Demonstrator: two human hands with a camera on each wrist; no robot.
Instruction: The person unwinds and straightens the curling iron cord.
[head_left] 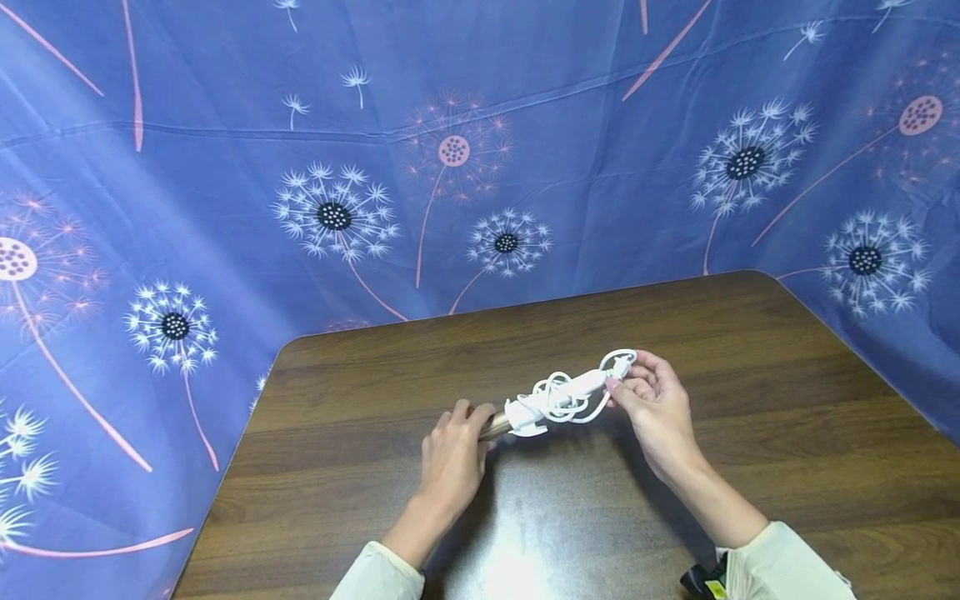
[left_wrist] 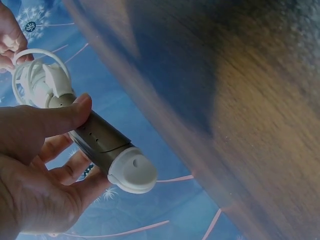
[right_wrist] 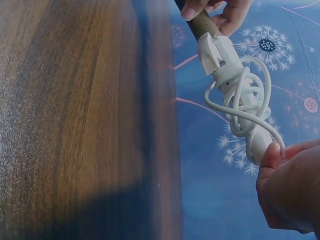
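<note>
A curling iron [head_left: 528, 412] with a white handle and a bronze barrel [left_wrist: 102, 137] is held above the table. My left hand [head_left: 452, 458] grips the barrel, thumb on one side and fingers on the other; the white rounded tip [left_wrist: 134, 171] sticks out past it in the left wrist view. Loops of white cord [right_wrist: 242, 117] wrap loosely round the handle. At the handle's far end my right hand [head_left: 663, 414] pinches the cord close to its white plug [head_left: 621, 367]. In the right wrist view, the right fingers partly hide that end.
The brown wood-grain table [head_left: 337, 400] lies under both hands. Behind it and at both sides hangs a blue cloth [head_left: 600, 167] with dandelion prints. A dark object [head_left: 705, 581] with a yellow-green label sits by the right sleeve.
</note>
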